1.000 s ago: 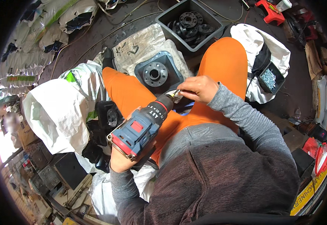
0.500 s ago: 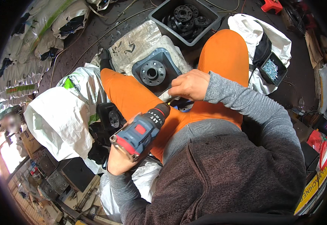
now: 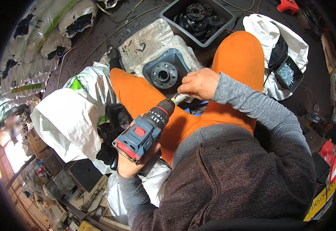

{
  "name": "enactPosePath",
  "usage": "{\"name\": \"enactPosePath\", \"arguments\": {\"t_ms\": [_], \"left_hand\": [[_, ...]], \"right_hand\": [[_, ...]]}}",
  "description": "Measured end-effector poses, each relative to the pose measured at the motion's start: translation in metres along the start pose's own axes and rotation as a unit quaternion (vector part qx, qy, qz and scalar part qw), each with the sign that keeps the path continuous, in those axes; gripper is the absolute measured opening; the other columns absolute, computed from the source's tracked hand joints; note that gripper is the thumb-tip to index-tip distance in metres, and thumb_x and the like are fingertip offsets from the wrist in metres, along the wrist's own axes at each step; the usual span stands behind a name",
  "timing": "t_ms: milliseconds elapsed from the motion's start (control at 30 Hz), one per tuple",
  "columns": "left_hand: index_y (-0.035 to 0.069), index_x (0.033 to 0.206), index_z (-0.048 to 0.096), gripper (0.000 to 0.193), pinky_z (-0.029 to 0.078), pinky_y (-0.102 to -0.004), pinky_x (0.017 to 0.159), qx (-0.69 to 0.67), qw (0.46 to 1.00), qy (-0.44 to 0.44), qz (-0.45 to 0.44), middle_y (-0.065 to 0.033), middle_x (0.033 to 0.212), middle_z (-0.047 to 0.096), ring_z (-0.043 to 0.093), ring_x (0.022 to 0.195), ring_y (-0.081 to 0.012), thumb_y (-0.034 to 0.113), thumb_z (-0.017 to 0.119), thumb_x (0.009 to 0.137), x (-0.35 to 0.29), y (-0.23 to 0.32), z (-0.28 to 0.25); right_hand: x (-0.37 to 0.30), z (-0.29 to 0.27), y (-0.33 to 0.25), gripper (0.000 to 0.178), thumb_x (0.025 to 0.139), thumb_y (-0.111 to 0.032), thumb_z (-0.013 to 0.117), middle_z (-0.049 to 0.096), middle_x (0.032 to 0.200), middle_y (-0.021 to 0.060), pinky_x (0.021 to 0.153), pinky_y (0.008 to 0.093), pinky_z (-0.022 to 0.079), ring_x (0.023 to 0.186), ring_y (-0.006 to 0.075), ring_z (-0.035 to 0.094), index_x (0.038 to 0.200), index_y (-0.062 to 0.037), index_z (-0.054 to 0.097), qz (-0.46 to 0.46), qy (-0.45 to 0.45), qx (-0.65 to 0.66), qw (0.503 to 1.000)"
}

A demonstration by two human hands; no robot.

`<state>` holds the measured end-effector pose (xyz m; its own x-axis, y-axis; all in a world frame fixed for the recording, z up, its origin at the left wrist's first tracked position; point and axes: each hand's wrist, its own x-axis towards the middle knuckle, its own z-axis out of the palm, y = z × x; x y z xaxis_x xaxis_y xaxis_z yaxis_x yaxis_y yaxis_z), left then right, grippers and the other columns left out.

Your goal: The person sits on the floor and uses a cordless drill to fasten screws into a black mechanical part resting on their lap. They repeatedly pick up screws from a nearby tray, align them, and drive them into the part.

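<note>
My left hand (image 3: 127,167) grips a blue-grey and red cordless drill (image 3: 140,135) by its handle, largely hidden beneath the drill body. The black chuck (image 3: 162,110) points away and to the right, with a thin bit (image 3: 173,97) in it. At the bit's tip, the fingers of my right hand (image 3: 201,83) are pinched together; whatever small piece they hold is too small to name. Just beyond the bit, a round grey metal flange (image 3: 172,79) with a central bore and several holes rests in a grey square basin (image 3: 178,58) between my legs.
Farther off stands a grey bin (image 3: 203,44) with several black round flanges (image 3: 195,12). Right of my knee, a small dark box (image 3: 297,80) holds many silvery screws (image 3: 286,73). White sacks (image 3: 66,125) lie at left. A cable (image 3: 114,32) crosses the dark floor.
The drill has moved forward, bringing its bit up to my right fingertips. My right hand has shifted slightly forward, still pinched. The whole view has slid a little.
</note>
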<state>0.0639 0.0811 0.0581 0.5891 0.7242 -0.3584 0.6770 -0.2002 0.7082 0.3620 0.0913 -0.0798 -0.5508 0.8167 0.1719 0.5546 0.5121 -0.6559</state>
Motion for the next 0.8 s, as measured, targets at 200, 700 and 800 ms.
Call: {"name": "enactPosePath", "arguments": {"t_ms": [200,700,800], "left_hand": [[0.003,0.116,0.063,0.049,0.045,-0.0417,0.099,-0.008,1.000,-0.007,0.015,-0.0158,0.120,0.063,0.060,0.112,-0.0323,0.019,0.080,0.073,0.005,0.000,-0.001],[0.005,0.109,0.065,0.038,0.048,-0.0396,0.094,0.123,0.988,-0.004,0.090,-0.0137,0.116,0.063,0.062,0.105,-0.0317,0.011,0.077,0.073,0.022,0.018,-0.007],[0.005,0.103,0.066,0.031,0.051,-0.0391,0.086,0.017,1.000,0.019,-0.018,-0.0115,0.100,0.067,0.065,0.095,-0.0308,0.009,0.075,0.073,0.024,0.015,-0.010]], "right_hand": [[-0.001,0.003,0.005,0.010,0.084,-0.017,0.061,0.062,0.081,0.0050,0.066,0.0408,0.053,0.082,0.0268,0.065,0.091,-0.0124,0.066,0.007,-0.002,0.023,1.000],[0.008,0.005,0.023,0.029,0.086,-0.018,0.063,0.068,0.091,0.0082,0.072,0.0375,0.054,0.084,0.0278,0.067,0.114,-0.0148,0.065,0.073,-0.080,0.132,0.985],[0.004,0.002,0.028,0.031,0.090,-0.017,0.064,0.068,0.086,0.0044,0.066,0.0265,0.053,0.070,0.0119,0.064,0.120,-0.0117,0.062,0.327,0.018,0.369,0.870]]}}
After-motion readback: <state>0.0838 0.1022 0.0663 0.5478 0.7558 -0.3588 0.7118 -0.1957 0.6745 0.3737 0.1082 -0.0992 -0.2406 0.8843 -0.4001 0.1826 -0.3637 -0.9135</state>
